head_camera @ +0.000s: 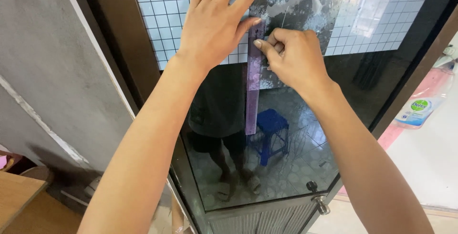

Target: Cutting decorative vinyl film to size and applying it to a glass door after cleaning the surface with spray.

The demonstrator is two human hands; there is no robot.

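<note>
My left hand (pixel 212 21) lies flat, fingers spread, on a white gridded film (pixel 152 9) stuck to the dark glass panel (pixel 286 143) of a door. Its thumb presses the top of a translucent purple ruler (pixel 253 90) that hangs upright against the glass. My right hand (pixel 291 55) is closed just right of the ruler's upper end, fingers pinched around something small and thin that I cannot make out, at the film's edge. A patterned grey film (pixel 305 5) covers the glass above my right hand.
The glass reflects a standing person and a blue stool (pixel 272 129). A dark door frame (pixel 119 47) runs along the left beside a grey wall (pixel 52 71). A round metal knob (pixel 323 207) sits at the door's lower right. A clear bottle (pixel 420 110) lies right, a wooden table (pixel 16 193) lower left.
</note>
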